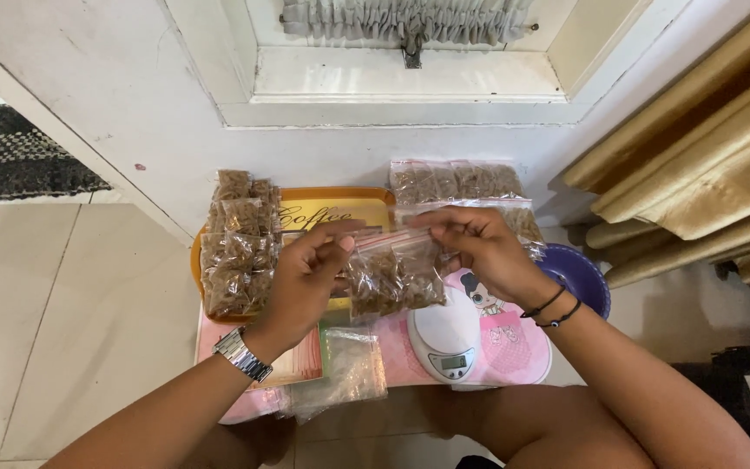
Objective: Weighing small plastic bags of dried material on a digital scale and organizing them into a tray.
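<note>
Both hands, left (pixel 305 269) and right (pixel 479 247), pinching top edges of clear plastic bags (pixel 392 276) (brown pieces inside, pink seal strips), held above small pink table (pixel 514 347), beside white kitchen scale (pixel 446 340).

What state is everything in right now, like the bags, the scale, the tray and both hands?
Held bag: filled with brown pieces, gripped at its top edge by both hands.
Left hand: pinching the bag's top.
Right hand: pinching the bag's top.
Kitchen scale: display lit, platform bare.
Orange tray: stacked with filled bags.
Empty bags: lying flat.
</note>
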